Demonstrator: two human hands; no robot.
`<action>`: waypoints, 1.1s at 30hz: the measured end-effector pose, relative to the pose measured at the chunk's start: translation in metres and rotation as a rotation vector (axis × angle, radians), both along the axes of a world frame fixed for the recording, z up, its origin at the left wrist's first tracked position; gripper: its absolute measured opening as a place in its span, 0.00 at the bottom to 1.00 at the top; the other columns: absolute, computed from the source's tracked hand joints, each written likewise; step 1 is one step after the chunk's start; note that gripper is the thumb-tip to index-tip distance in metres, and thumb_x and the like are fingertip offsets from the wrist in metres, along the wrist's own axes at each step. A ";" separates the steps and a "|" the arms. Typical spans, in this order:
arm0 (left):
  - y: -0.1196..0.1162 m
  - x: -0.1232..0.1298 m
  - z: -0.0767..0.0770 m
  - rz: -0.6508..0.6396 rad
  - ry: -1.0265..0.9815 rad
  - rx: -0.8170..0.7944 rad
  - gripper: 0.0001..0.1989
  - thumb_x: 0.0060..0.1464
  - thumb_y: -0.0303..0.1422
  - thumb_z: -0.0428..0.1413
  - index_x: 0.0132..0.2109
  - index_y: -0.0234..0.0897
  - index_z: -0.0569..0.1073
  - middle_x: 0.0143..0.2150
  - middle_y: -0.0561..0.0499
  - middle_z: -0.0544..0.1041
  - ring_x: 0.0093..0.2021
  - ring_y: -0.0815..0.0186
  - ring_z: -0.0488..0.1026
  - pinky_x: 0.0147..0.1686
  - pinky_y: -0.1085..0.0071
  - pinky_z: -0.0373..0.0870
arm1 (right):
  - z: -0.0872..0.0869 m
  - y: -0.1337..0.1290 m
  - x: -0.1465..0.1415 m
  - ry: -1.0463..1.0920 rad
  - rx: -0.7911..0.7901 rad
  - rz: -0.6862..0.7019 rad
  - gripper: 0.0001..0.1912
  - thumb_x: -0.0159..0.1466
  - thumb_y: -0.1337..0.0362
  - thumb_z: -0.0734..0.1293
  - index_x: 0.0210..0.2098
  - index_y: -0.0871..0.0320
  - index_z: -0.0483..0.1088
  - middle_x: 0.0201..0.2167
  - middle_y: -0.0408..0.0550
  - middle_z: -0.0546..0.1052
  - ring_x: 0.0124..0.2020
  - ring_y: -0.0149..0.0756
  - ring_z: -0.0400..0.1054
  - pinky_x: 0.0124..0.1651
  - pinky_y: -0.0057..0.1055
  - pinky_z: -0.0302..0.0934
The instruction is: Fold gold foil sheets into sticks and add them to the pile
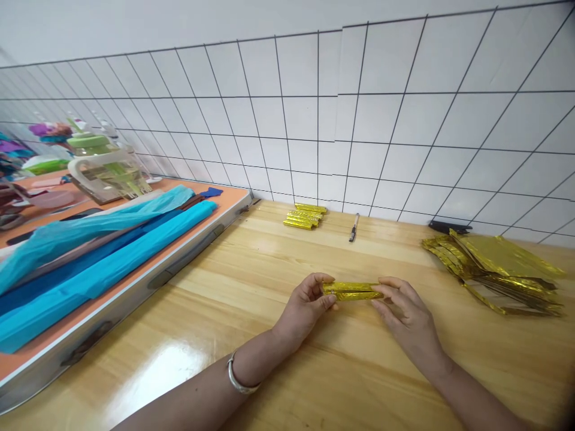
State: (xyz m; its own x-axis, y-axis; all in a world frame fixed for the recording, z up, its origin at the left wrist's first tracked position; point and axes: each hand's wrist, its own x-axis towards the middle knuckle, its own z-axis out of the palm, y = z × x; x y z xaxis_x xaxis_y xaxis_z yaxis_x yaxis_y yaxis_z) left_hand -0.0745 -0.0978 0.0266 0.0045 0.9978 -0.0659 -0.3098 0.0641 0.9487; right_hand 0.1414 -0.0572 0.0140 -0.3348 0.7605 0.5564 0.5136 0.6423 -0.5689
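Note:
A narrow folded strip of shiny gold foil paper (pixel 353 291) is stretched between my two hands, just above the wooden table. My left hand (pixel 309 302) has its fingers closed on the strip's left end, thumb in front. The right end is pinched by my right hand (pixel 404 308). A dark lengthwise gap shows along the strip. Farther back lie several folded gold strips (pixel 305 216) in a small group. At the right rests a loose stack of gold foil sheets (pixel 503 257).
A pen (pixel 354 227) lies near the tiled wall, and a black object (pixel 449 227) sits behind the foil stack. On the left, an orange-topped surface (pixel 238 200) holds blue crepe paper rolls (pixel 112 263) and a green-lidded bottle (pixel 90 142).

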 end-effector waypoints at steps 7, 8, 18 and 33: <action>-0.001 0.000 0.000 -0.037 0.005 -0.038 0.21 0.41 0.41 0.64 0.38 0.34 0.67 0.33 0.53 0.71 0.28 0.73 0.70 0.31 0.75 0.66 | 0.004 -0.002 0.001 -0.049 0.089 0.019 0.13 0.63 0.68 0.61 0.46 0.50 0.68 0.47 0.49 0.66 0.44 0.37 0.66 0.47 0.36 0.64; -0.001 0.000 0.001 -0.040 0.012 -0.038 0.21 0.42 0.41 0.64 0.38 0.34 0.66 0.32 0.53 0.71 0.28 0.73 0.70 0.31 0.75 0.66 | 0.004 -0.003 0.002 -0.056 0.098 0.021 0.13 0.63 0.68 0.61 0.46 0.50 0.68 0.47 0.49 0.66 0.44 0.36 0.66 0.47 0.36 0.64; -0.003 0.000 0.006 -0.013 0.097 -0.048 0.20 0.44 0.46 0.60 0.36 0.34 0.67 0.28 0.53 0.70 0.27 0.72 0.67 0.27 0.77 0.63 | 0.007 -0.004 0.001 -0.050 0.180 0.013 0.13 0.62 0.70 0.61 0.45 0.51 0.67 0.46 0.48 0.68 0.46 0.37 0.66 0.49 0.37 0.63; -0.007 0.003 0.001 -0.060 0.160 -0.068 0.18 0.49 0.46 0.56 0.32 0.34 0.65 0.23 0.56 0.66 0.22 0.73 0.63 0.23 0.77 0.61 | 0.010 -0.003 0.000 0.086 0.131 0.037 0.12 0.60 0.72 0.62 0.41 0.52 0.69 0.45 0.48 0.69 0.46 0.36 0.66 0.50 0.36 0.62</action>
State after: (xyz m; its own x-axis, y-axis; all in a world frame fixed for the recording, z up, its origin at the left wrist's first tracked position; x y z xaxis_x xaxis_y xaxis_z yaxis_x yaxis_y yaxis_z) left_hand -0.0716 -0.1048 0.0272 0.0475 0.9893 -0.1383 -0.1489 0.1439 0.9783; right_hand 0.1411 -0.0606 0.0240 -0.3082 0.6676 0.6777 0.4409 0.7315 -0.5201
